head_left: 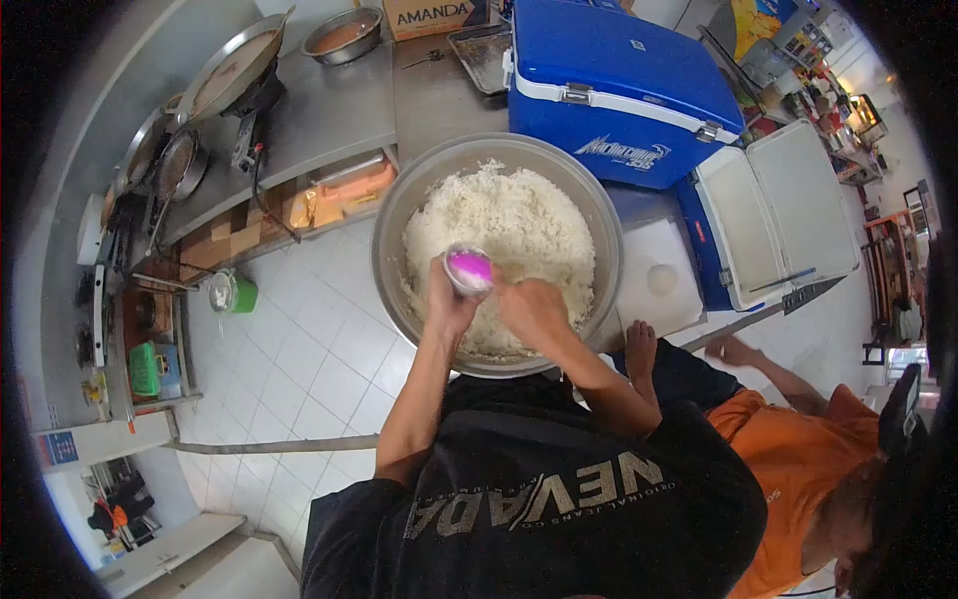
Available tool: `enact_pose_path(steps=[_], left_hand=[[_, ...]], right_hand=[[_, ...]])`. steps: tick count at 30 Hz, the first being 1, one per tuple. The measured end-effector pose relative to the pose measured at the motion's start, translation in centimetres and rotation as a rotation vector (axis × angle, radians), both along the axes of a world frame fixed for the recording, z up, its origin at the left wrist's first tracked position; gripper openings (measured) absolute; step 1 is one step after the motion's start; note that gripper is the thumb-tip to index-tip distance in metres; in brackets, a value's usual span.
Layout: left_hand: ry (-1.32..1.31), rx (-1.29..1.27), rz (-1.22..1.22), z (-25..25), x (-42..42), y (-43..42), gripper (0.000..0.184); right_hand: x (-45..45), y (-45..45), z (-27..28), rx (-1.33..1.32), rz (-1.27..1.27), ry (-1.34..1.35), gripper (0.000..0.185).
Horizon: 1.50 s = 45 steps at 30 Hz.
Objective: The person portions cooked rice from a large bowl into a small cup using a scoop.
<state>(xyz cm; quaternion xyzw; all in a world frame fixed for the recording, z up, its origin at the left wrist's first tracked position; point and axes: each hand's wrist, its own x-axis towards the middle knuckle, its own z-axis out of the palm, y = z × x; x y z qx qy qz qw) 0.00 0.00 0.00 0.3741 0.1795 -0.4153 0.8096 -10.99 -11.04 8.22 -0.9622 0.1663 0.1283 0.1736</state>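
A wide metal basin (387, 215) full of white cooked rice (499, 215) stands in front of me. Over the near part of the rice, my left hand (451, 309) is wrapped round a small cup (467, 270) that shows bright purple inside its pale rim. Just right of the cup, my right hand (536, 314) is closed above the rice, its fingertips close to the cup's rim. Whatever it grips is hidden by the fingers.
Behind the basin sits a blue cooler box (619, 90), with an open cooler (733, 220) at its right. A person in an orange shirt (798, 459) is close on my right. Pans (235, 75) and a metal bowl (341, 38) occupy the left counter; a green bucket (242, 293) is below.
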Motion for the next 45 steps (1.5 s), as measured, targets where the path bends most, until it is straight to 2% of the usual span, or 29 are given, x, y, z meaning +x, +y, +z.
enact_pose_path(steps=[2, 3, 5, 6, 9, 10, 14, 16, 19, 22, 26, 29, 30, 32, 34, 35, 36, 40, 42, 45], left_hand=[[-0.018, -0.105, 0.011, -0.9, 0.0, 0.1, 0.042], [-0.063, -0.115, 0.036, 0.9, 2.2, -0.7, 0.041], [0.003, -0.118, 0.102, 3.2, 1.1, -0.9, 0.040], [-0.009, -0.141, 0.121, 3.0, 1.1, -0.6, 0.039], [-0.025, -0.209, 0.175, 0.9, 1.2, -1.2, 0.040], [-0.017, -0.210, 0.196, 0.6, 1.1, -1.4, 0.040], [-0.113, -0.177, 0.194, 0.0, -0.4, -2.4, 0.042], [-0.165, -0.160, 0.082, -0.5, -0.5, -1.8, 0.044], [-0.166, -0.128, -0.051, -0.5, -0.8, -0.6, 0.044], [-0.122, -0.108, -0.039, 0.7, -1.0, 0.3, 0.043], [-0.259, -0.125, -0.055, 0.1, -0.8, 0.4, 0.042], [-0.210, -0.106, -0.069, -1.1, 0.4, 2.1, 0.043], [-0.183, -0.117, -0.044, 0.2, 0.7, 2.5, 0.043], [-0.363, -0.035, 0.093, 0.8, 0.5, 4.6, 0.042], [-0.297, -0.137, 0.194, 3.0, 0.6, 7.0, 0.041], [-0.136, -0.262, 0.220, 5.2, 0.4, 8.7, 0.040], [-0.144, -0.253, 0.232, 6.2, -0.2, 10.4, 0.040], [-0.136, -0.147, 0.341, 8.2, -3.7, 14.7, 0.040], [-0.202, -0.019, 0.335, 7.0, -5.6, 16.4, 0.040], [-0.193, 0.100, 0.369, 5.7, -7.7, 17.0, 0.039]], right_hand=[[-1.1, -1.5, 0.3, 0.117, -0.118, -0.150, 0.038], [0.0, -3.0, 0.3, 0.110, -0.144, -0.328, 0.037], [-2.0, -4.7, -0.7, 0.102, -0.198, -0.525, 0.036], [-2.6, -5.2, -1.0, 0.342, -0.183, -0.528, 0.039], [-3.1, -2.7, -2.9, 0.619, -0.373, -0.510, 0.041], [-3.0, -1.2, -1.6, 0.600, -0.378, -0.433, 0.042], [-1.9, 2.1, -4.5, 0.385, -0.228, -0.500, 0.037], [-1.2, 2.1, -4.0, 0.367, -0.229, -0.437, 0.032], [-0.8, -1.0, -3.2, 0.378, 0.077, -0.317, 0.025], [-1.3, -4.2, 0.3, 0.493, 0.069, -0.220, 0.017], [-0.5, -3.5, -1.6, 0.514, 0.073, -0.274, 0.021], [-0.2, -3.9, -0.8, 0.522, 0.133, -0.202, 0.027], [-0.7, -4.5, 0.3, 0.497, 0.156, -0.219, 0.028], [-2.5, -5.3, 2.3, 0.348, 0.024, -0.127, 0.030], [-2.6, -7.3, 2.5, 0.164, -0.080, -0.071, 0.030], [-2.2, -8.3, 1.2, 0.070, -0.120, -0.053, 0.028], [-1.8, -8.9, 0.2, -0.017, -0.159, -0.033, 0.027], [1.9, -11.6, -1.2, -0.128, -0.363, -0.166, 0.025], [4.3, -13.4, -3.4, -0.193, -0.396, -0.227, 0.026], [7.6, -13.7, -7.4, -0.119, -0.475, -0.351, 0.029]])
